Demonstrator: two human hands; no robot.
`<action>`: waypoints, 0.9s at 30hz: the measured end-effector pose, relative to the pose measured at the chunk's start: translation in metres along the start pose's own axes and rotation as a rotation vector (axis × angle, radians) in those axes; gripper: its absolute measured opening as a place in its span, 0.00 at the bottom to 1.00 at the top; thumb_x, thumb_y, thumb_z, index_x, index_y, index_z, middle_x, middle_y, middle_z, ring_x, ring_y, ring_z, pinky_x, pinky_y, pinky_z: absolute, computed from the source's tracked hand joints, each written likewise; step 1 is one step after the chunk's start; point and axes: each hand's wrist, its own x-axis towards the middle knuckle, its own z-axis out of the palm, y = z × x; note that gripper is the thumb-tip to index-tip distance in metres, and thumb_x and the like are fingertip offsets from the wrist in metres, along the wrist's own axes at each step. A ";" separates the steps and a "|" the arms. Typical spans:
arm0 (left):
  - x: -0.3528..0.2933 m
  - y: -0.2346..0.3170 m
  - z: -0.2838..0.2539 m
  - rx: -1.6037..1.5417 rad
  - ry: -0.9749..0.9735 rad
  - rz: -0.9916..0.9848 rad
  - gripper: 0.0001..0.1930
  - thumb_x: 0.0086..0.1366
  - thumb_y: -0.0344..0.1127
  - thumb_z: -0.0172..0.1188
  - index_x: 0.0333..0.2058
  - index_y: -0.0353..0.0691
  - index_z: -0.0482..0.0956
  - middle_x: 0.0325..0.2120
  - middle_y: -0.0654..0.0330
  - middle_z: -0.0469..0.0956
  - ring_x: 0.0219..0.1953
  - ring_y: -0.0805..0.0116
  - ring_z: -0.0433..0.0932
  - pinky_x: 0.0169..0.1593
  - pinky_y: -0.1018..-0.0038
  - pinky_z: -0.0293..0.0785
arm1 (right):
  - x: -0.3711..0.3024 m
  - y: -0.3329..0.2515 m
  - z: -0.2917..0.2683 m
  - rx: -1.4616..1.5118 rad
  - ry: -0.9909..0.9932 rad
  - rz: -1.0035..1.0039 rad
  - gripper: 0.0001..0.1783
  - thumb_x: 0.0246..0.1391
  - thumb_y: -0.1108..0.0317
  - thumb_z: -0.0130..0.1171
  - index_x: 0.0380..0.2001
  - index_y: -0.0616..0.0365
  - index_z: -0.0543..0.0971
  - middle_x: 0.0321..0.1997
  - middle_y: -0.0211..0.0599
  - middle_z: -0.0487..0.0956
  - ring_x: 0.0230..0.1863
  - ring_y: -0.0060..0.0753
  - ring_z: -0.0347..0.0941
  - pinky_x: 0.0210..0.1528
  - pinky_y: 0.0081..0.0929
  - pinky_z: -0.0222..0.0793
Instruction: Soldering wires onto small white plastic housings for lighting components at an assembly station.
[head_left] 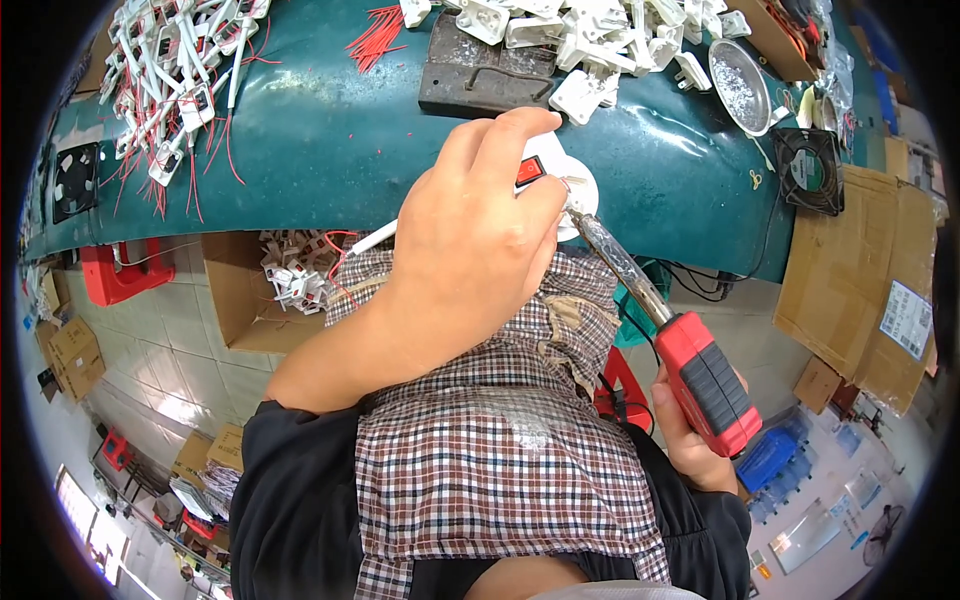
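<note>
My left hand [470,225] is closed on a white plastic switch housing [579,178] at the table's near edge. A red rocker switch [529,170] shows in it between thumb and fingers. White cable [374,237] with a thin red wire sticks out to the left of this hand. My right hand [692,452] grips the red and black handle of a soldering iron [705,380]. Its metal barrel slants up to the left, and the tip is at the housing beside my left fingers. Whether the tip touches a contact is hidden.
White housings [600,40] lie heaped at the back, next to a dark metal block [490,75]. Wired switch pieces [165,75] pile up at left. Red wires [376,40], a metal dish [738,85] and a small fan [810,170] share the table. Below stands a cardboard box [235,290].
</note>
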 end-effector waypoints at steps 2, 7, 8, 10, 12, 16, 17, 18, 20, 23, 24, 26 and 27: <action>0.000 0.000 0.000 -0.011 -0.002 0.001 0.08 0.51 0.26 0.69 0.31 0.38 0.81 0.55 0.52 0.75 0.52 0.48 0.76 0.51 0.60 0.76 | 0.002 -0.003 -0.001 -0.018 -0.009 -0.014 0.12 0.41 0.82 0.68 0.31 0.64 0.79 0.29 0.41 0.78 0.26 0.39 0.77 0.30 0.29 0.73; 0.000 -0.002 0.000 -0.029 -0.005 0.004 0.08 0.52 0.25 0.69 0.32 0.37 0.81 0.55 0.52 0.74 0.52 0.48 0.76 0.51 0.60 0.76 | 0.002 -0.005 -0.002 -0.037 -0.007 0.009 0.12 0.41 0.82 0.69 0.31 0.64 0.79 0.29 0.42 0.78 0.26 0.38 0.78 0.29 0.28 0.72; 0.000 -0.003 0.000 -0.031 -0.008 0.003 0.08 0.52 0.25 0.69 0.32 0.37 0.81 0.55 0.52 0.74 0.51 0.48 0.76 0.50 0.61 0.76 | 0.000 -0.005 -0.001 -0.040 -0.007 0.009 0.12 0.41 0.82 0.69 0.31 0.64 0.79 0.29 0.42 0.78 0.26 0.38 0.78 0.29 0.28 0.72; 0.000 -0.003 0.000 -0.030 -0.009 0.000 0.08 0.52 0.25 0.69 0.32 0.37 0.81 0.55 0.52 0.74 0.51 0.48 0.76 0.50 0.61 0.76 | -0.007 -0.003 0.000 -0.028 0.041 0.045 0.12 0.41 0.82 0.68 0.32 0.65 0.80 0.29 0.42 0.78 0.26 0.39 0.77 0.28 0.28 0.71; -0.001 -0.003 0.000 -0.024 -0.008 0.010 0.07 0.52 0.25 0.68 0.31 0.37 0.81 0.55 0.53 0.74 0.50 0.49 0.76 0.50 0.61 0.75 | -0.013 0.002 0.002 -0.007 0.052 0.048 0.12 0.41 0.82 0.68 0.33 0.65 0.80 0.29 0.41 0.77 0.25 0.39 0.77 0.28 0.29 0.71; 0.000 -0.004 0.000 -0.029 -0.018 0.011 0.07 0.52 0.25 0.69 0.31 0.37 0.81 0.55 0.53 0.74 0.50 0.49 0.76 0.49 0.61 0.75 | -0.014 0.004 0.001 -0.032 0.036 0.030 0.12 0.41 0.82 0.68 0.33 0.65 0.80 0.28 0.40 0.77 0.25 0.39 0.77 0.28 0.29 0.71; 0.000 -0.004 -0.001 -0.034 -0.018 0.010 0.07 0.52 0.25 0.69 0.31 0.37 0.81 0.55 0.53 0.74 0.50 0.49 0.76 0.50 0.61 0.75 | -0.011 0.002 0.000 -0.033 0.036 0.030 0.12 0.41 0.82 0.68 0.33 0.65 0.80 0.28 0.40 0.77 0.25 0.39 0.77 0.28 0.29 0.71; 0.000 -0.005 -0.001 -0.038 -0.017 0.009 0.07 0.52 0.25 0.69 0.31 0.37 0.81 0.55 0.53 0.74 0.50 0.49 0.75 0.50 0.61 0.75 | -0.007 -0.001 -0.001 -0.065 0.018 -0.003 0.12 0.41 0.82 0.68 0.33 0.65 0.80 0.28 0.40 0.77 0.25 0.39 0.77 0.28 0.29 0.71; 0.000 -0.005 -0.001 -0.043 -0.015 0.009 0.07 0.52 0.25 0.69 0.31 0.37 0.80 0.55 0.53 0.74 0.50 0.49 0.75 0.50 0.61 0.75 | -0.005 -0.001 0.000 -0.096 -0.001 -0.038 0.12 0.41 0.82 0.68 0.33 0.65 0.81 0.28 0.40 0.77 0.25 0.39 0.77 0.28 0.29 0.72; 0.000 -0.005 -0.001 -0.053 -0.017 0.006 0.08 0.52 0.25 0.69 0.31 0.38 0.80 0.55 0.53 0.73 0.50 0.49 0.75 0.50 0.61 0.75 | -0.007 0.002 0.003 -0.055 0.031 -0.034 0.12 0.41 0.82 0.68 0.33 0.64 0.80 0.28 0.40 0.77 0.25 0.39 0.77 0.27 0.29 0.72; 0.000 -0.004 -0.001 -0.058 -0.023 0.003 0.08 0.52 0.25 0.69 0.31 0.38 0.80 0.55 0.52 0.73 0.51 0.49 0.75 0.50 0.60 0.75 | -0.006 0.001 0.004 -0.062 0.035 -0.029 0.12 0.41 0.82 0.68 0.32 0.64 0.80 0.28 0.40 0.77 0.25 0.39 0.77 0.27 0.29 0.72; 0.000 -0.005 -0.001 -0.062 -0.021 0.004 0.08 0.52 0.25 0.69 0.31 0.38 0.80 0.55 0.52 0.73 0.51 0.49 0.75 0.50 0.60 0.75 | -0.005 0.000 0.004 -0.070 0.039 -0.022 0.12 0.41 0.82 0.68 0.32 0.64 0.80 0.28 0.40 0.77 0.25 0.38 0.77 0.27 0.29 0.72; 0.000 -0.005 -0.001 -0.065 -0.020 0.004 0.08 0.52 0.25 0.69 0.30 0.38 0.80 0.55 0.52 0.73 0.51 0.49 0.75 0.51 0.60 0.74 | -0.004 -0.001 0.005 -0.077 0.043 -0.029 0.11 0.41 0.82 0.68 0.32 0.64 0.80 0.28 0.40 0.77 0.25 0.38 0.77 0.27 0.30 0.72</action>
